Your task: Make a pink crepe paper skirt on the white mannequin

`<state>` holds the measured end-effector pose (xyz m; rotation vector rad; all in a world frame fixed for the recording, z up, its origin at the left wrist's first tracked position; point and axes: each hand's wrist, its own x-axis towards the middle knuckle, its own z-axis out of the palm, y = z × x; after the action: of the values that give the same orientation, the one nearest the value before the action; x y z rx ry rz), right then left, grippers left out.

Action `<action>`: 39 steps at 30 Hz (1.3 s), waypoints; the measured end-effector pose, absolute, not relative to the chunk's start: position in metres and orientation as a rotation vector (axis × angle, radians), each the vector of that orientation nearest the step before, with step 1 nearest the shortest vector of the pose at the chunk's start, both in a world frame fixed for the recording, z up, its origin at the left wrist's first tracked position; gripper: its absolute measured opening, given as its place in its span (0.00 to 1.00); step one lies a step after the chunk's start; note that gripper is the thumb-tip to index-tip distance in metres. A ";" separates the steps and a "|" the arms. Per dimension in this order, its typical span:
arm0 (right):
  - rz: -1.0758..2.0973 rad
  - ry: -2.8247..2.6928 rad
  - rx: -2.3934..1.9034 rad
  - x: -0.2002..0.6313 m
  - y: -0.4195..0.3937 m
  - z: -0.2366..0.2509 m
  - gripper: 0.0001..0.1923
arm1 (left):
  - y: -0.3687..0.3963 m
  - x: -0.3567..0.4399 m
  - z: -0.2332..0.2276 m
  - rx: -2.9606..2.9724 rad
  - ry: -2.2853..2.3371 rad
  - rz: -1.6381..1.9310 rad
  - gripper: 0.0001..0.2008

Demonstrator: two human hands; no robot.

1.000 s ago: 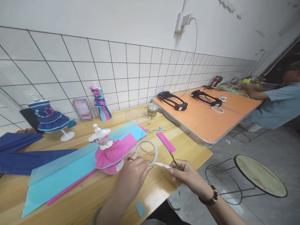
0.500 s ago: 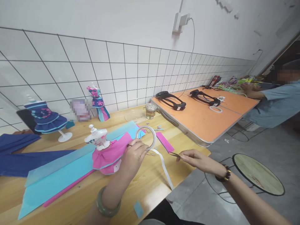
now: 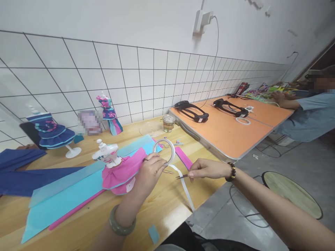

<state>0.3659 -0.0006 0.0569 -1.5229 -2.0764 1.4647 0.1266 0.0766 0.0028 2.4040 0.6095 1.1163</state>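
Note:
My left hand (image 3: pixel 150 170) is closed on a roll of white tape (image 3: pixel 172 153), held upright by its lower left rim. From the roll a loose strip of tape (image 3: pixel 186 191) hangs down toward the table's front edge. My right hand (image 3: pixel 202 169) grips small scissors (image 3: pixel 181 177), handles hidden in the fist. Their dark blades point left and cross the strip in view; contact cannot be made out. Just left of my left hand stands a small white dress form (image 3: pixel 107 155) in a pink skirt (image 3: pixel 121 174) with blue trim.
Light blue crepe paper (image 3: pixel 65 205) lies under the dress form. A pink strip (image 3: pixel 183 157) and a glass (image 3: pixel 169 123) are beyond the tape. Two dressed forms stand at back left. Black headsets (image 3: pixel 192 111) rest on the orange table (image 3: pixel 222 136); another person sits far right.
My right hand has moved left with the scissors, bringing the blades to the hanging tape strip. The left hand and the roll have hardly moved. The view has shifted slightly.

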 end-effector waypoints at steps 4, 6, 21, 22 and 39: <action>1.522 -2.056 -1.486 0.371 0.001 0.052 0.26 | 0.079 0.125 0.000 2.353 0.628 1.107 0.07; 1.538 -2.057 -1.463 0.377 -0.001 0.050 0.25 | 0.080 0.125 0.000 2.314 0.639 1.094 0.06; 0.835 -1.310 -1.556 0.308 -0.026 0.010 0.21 | 0.029 0.153 0.004 1.650 0.881 0.746 0.10; 0.808 -1.301 -1.549 0.299 -0.028 0.009 0.20 | 0.026 0.154 0.005 1.659 0.892 0.745 0.09; 0.085 -1.571 -2.479 0.407 0.010 -0.020 0.09 | 0.010 0.041 0.029 2.590 0.597 1.691 0.14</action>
<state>0.4069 0.0104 -0.0202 -2.4793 -1.5715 0.0850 0.0406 0.0097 0.0293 2.5902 0.5965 1.6911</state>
